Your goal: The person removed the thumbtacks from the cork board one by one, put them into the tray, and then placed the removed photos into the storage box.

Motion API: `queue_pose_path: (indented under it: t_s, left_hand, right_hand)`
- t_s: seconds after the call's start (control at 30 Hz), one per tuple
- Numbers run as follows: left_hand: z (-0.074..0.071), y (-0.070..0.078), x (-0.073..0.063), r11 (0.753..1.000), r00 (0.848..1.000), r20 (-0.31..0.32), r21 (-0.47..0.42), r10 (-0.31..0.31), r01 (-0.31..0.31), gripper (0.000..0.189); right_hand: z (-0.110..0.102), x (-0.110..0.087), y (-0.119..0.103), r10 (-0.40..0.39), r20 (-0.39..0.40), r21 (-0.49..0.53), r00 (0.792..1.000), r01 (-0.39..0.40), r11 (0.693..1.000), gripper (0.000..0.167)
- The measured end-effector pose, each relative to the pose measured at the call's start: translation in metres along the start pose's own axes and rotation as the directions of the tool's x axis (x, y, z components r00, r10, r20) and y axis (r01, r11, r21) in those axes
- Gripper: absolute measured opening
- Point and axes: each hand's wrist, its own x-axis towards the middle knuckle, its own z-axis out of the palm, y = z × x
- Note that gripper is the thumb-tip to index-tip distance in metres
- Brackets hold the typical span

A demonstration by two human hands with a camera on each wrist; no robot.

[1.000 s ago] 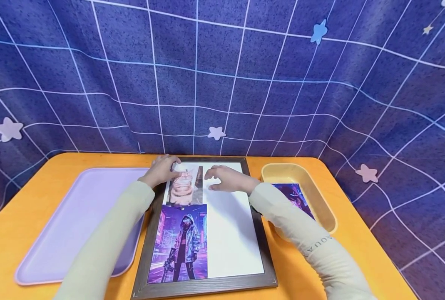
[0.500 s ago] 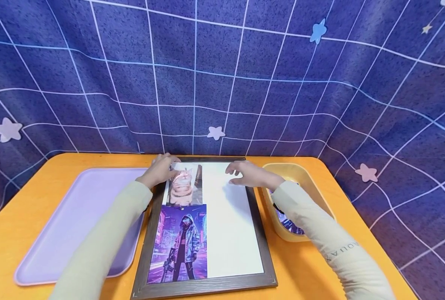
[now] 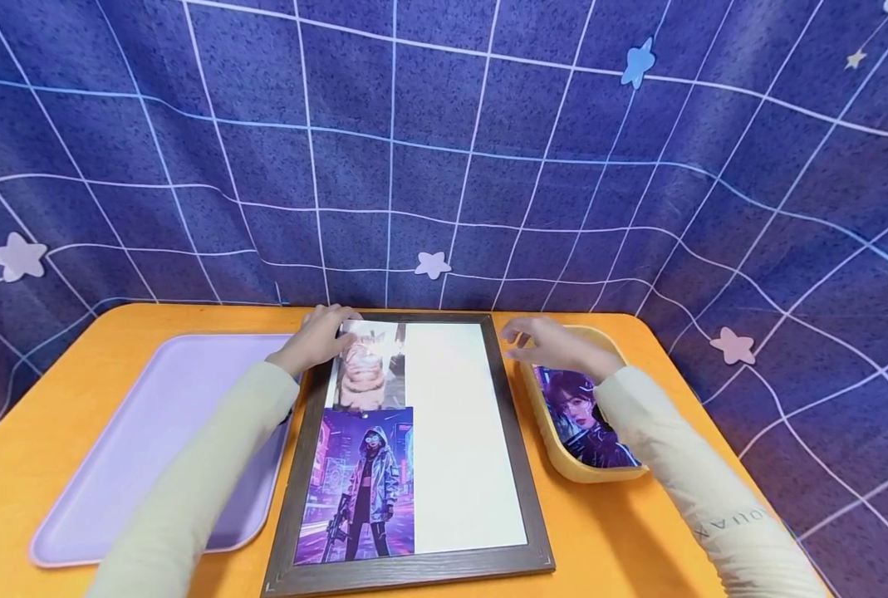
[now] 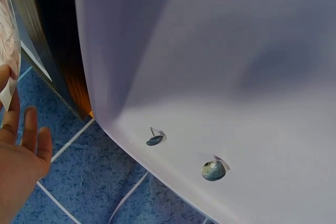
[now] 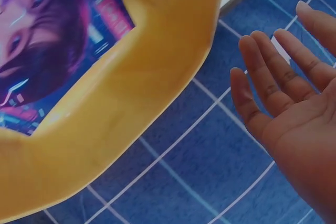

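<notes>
My left hand [image 3: 318, 336] pinches the upper left corner of a cat photo [image 3: 364, 374]. In the left wrist view, thumb and fingertip hold the photo's edge [image 4: 8, 35]. The photo lies at the upper left of a white board [image 3: 462, 432] in a dark frame. Below it is a purple picture of a hooded figure [image 3: 369, 490], with a small shiny dot where the two meet. My right hand [image 3: 551, 342], fingers loosely bent and holding nothing, hovers at the left rim of a yellow bin [image 3: 574, 473]. A portrait picture [image 3: 581, 411] lies in that bin.
A lilac tray [image 3: 167, 432] lies left of the frame on the orange table [image 3: 10, 465]. In the left wrist view it holds thumbtacks [image 4: 213, 170]. A blue gridded curtain [image 3: 384, 191] hangs behind and at the right.
My right hand has moved right, from beside the cat photo across the white board to the yellow bin, uncovering the portrait. The left hand stays at the photo's corner.
</notes>
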Motion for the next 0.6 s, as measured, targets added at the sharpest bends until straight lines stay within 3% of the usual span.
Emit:
queue_pose_path:
  t_s: [0.17,0.4,0.6]
  left_hand:
    - [-0.002,0.0,-0.001,1.0,1.0,-0.003,-0.008,0.01,-0.01,0.035]
    - [-0.004,0.0,-0.003,1.0,1.0,-0.012,-0.016,0.018,-0.018,0.034]
    - [-0.004,0.0,-0.003,1.0,1.0,-0.004,-0.012,0.017,-0.017,0.035]
  right_hand:
    - [-0.006,-0.015,0.009,0.038,-0.011,-0.002,0.999,-0.038,0.999,0.031]
    - [-0.014,-0.032,0.029,0.025,-0.099,0.009,0.995,-0.024,1.0,0.028]
    - [-0.021,-0.05,0.045,0.094,-0.119,0.008,0.988,-0.093,0.996,0.028]
